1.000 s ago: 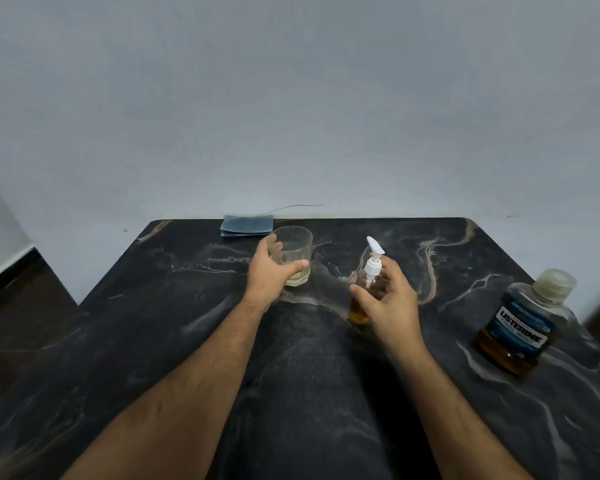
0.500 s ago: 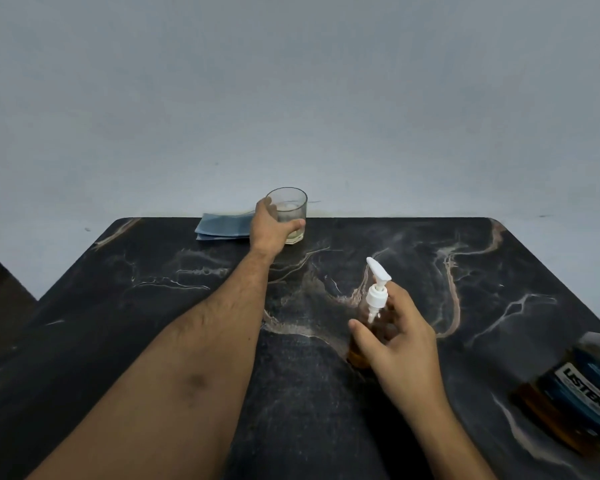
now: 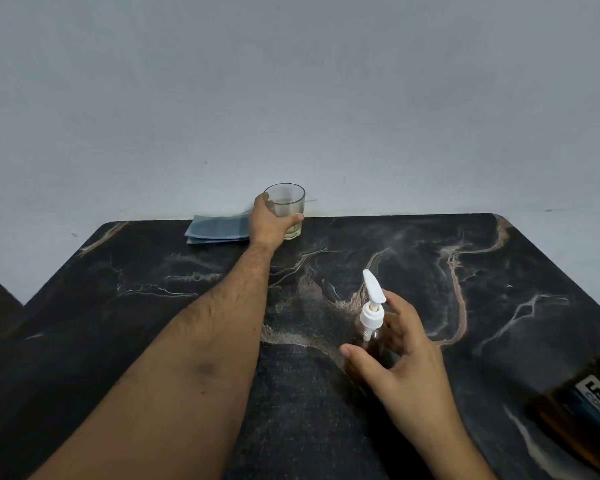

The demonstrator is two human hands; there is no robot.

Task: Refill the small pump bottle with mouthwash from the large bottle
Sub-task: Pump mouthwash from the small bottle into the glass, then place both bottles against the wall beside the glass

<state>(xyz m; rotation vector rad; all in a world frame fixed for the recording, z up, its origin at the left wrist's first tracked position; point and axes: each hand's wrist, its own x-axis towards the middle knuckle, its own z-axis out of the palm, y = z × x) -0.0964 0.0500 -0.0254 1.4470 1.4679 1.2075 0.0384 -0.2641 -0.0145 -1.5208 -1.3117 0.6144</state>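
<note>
The small pump bottle stands upright mid-table, amber liquid inside, white pump head on top. My right hand curls around its body from the right, thumb in front and fingers behind, loosely spread. The large mouthwash bottle with a blue label sits at the right edge, cut off by the frame. My left hand grips a clear drinking glass at the far edge of the table, arm stretched out.
A folded blue cloth lies at the table's back edge, just left of the glass. The dark marble table ends against a grey wall. Its left corner drops away to a dark floor.
My left hand has carried the glass from the table's middle to the far edge beside the cloth. The right hand has stayed on the pump bottle and its fingers have loosened. The view has shifted.
</note>
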